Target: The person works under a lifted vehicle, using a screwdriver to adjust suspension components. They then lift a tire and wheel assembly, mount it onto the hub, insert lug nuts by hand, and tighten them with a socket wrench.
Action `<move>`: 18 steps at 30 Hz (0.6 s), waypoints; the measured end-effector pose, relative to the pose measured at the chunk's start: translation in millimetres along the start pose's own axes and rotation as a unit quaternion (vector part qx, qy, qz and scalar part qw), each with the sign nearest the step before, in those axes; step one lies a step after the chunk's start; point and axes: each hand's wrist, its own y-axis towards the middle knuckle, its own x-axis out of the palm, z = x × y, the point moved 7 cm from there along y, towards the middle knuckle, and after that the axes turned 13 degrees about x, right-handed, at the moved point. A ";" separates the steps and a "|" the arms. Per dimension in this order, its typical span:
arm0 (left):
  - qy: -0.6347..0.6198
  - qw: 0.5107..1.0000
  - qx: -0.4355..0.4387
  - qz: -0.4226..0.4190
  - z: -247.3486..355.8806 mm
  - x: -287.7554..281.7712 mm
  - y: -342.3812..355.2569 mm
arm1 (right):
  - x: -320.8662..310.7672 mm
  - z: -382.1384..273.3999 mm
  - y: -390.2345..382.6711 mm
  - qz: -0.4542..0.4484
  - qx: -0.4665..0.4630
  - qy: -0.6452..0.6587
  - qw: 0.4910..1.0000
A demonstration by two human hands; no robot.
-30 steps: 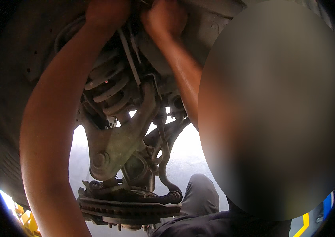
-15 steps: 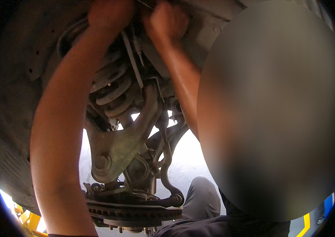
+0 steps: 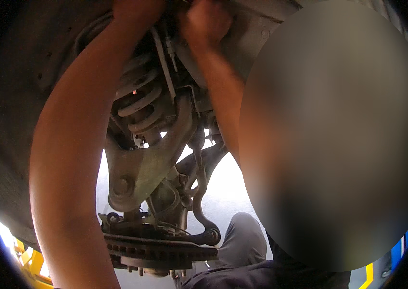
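Note:
Both my arms reach up into the wheel arch of a vehicle. At the top edge is my left hand [image 3: 138,8], its fingers cut off by the picture's edge or in shadow. Right of it is my right hand [image 3: 207,21], slightly blurred and closed like a fist. A small light-coloured bit shows at its upper left, too little to name. Just below the hands hang a thin metal rod [image 3: 164,62] and a slim threaded end [image 3: 171,50]. The coil spring [image 3: 139,103] lies beside my left forearm, above the suspension control arm [image 3: 141,168].
Below are the brake disc [image 3: 160,250] with its studs and a curved bar [image 3: 203,192]. The dark wheel arch liner [image 3: 9,144] curves round the left. A grey-trousered knee [image 3: 245,236], dark clothing [image 3: 242,277] and yellow equipment [image 3: 31,260] show lower down. A blurred oval hides much of the right.
The brake disc and control arm sit slightly higher in the picture. My left forearm shows a little further left. My right hand has shifted slightly and stays closed near the top.

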 end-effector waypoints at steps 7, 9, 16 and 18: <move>-0.021 0.998 0.050 0.033 -3.0 1.2 9.2 | 5.8 -3.8 -1.0 -0.053 -0.093 -0.013 0.994; -0.060 0.997 0.036 0.019 -8.9 3.3 10.8 | 3.2 -4.8 -3.7 -0.073 -0.095 -0.009 0.993; -0.043 0.994 0.081 -0.065 -2.2 -5.2 9.8 | -15.2 -9.7 -10.3 -0.047 -0.076 0.024 0.996; -0.066 0.989 0.113 -0.065 -1.5 -3.2 0.3 | -8.8 -7.5 -9.7 -0.073 -0.049 0.018 0.996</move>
